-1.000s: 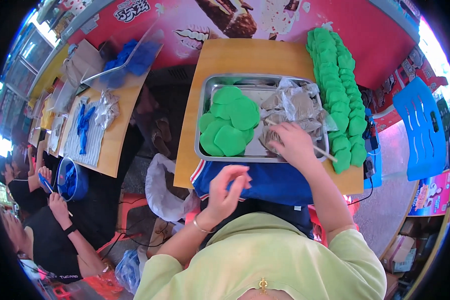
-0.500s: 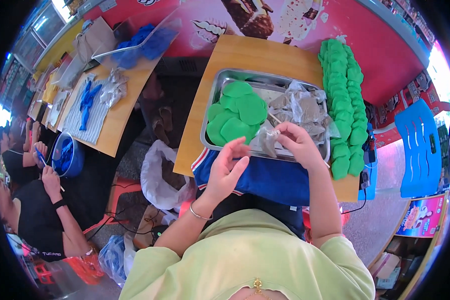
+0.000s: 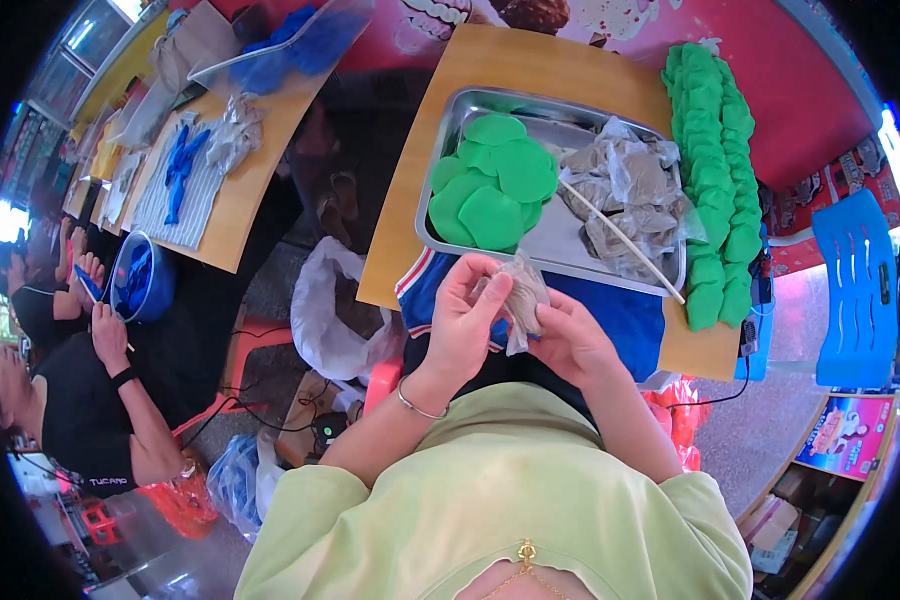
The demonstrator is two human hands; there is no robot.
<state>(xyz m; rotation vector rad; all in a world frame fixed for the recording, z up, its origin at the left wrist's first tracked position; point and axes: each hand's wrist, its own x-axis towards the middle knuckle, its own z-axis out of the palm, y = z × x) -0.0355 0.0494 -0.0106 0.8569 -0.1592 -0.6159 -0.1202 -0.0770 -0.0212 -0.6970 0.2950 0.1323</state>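
Observation:
In front of my body, just off the near edge of the tray, both hands are closed on a small clear plastic bag (image 3: 523, 300) with grey-brown contents. My left hand (image 3: 468, 312) pinches its left side between thumb and fingers. My right hand (image 3: 578, 342) grips its lower right side. Beyond them lies a shallow metal tray (image 3: 560, 256) with a heap of flat green discs (image 3: 492, 188) at its left. Similar filled bags (image 3: 615, 185) are piled at its right. A thin pale stick (image 3: 625, 245) slants across the bags and over the tray's near right rim.
Two long rows of overlapping green pieces (image 3: 710, 170) line the wooden table's (image 3: 406, 190) right edge. Blue cloth (image 3: 620, 330) hangs at its near edge. A blue chair (image 3: 858, 290) stands at right. To the left, another person (image 3: 90, 420) works beside a blue bucket (image 3: 142, 280).
The bag has come from the tray toward my body. My left hand, empty before, now grips it along with the right. The stick, partly hidden before, now shows along its length.

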